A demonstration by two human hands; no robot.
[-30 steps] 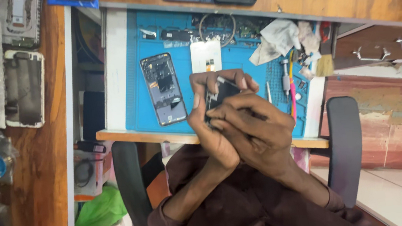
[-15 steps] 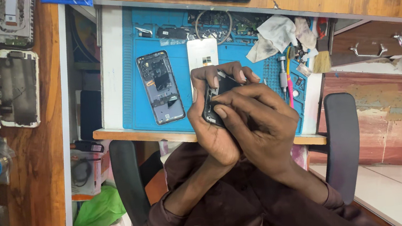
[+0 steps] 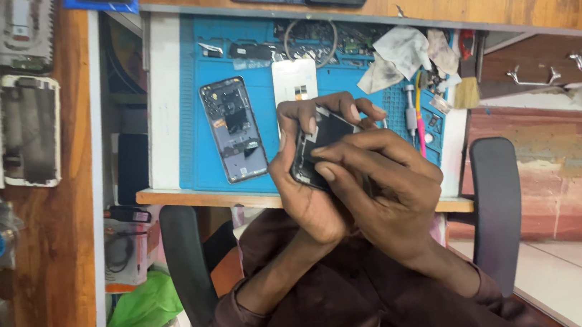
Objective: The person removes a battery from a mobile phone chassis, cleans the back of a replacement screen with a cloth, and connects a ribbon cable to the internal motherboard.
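Both hands up over the near edge of the blue mat (image 3: 197, 159), phone part held in the air just above it. Left hand (image 3: 307, 183) wraps the dark phone body (image 3: 321, 146) from the side, fingers curled over its top edge, thumb side hidden. Right hand (image 3: 380, 190) clenched around the lower part, index finger and thumb pressed onto the face of the phone body. No tool visible between the fingers; can't tell if smth small is pinched there.

On the mat, left of the hands: opened phone frame (image 3: 233, 130), internals up, lying flat. Just behind the hands, mid-mat: white rectangular panel (image 3: 294, 80). Far edge of the mat: wire loop (image 3: 310, 39) and small parts. Right of the hands on the mat: crumpled cloth (image 3: 398, 55), pink-handled tool (image 3: 419, 125), brush (image 3: 465, 87) just past the mat's right edge.

Handling judgement: phone body looks thin, light, rigid but fragile, prob. w/ glass or exposed board on one face, smooth so a bit slippery. Best held by the long side edges, as the left hand does, not by flat faces or any loose flex parts. Press gently; twisting could crack it.
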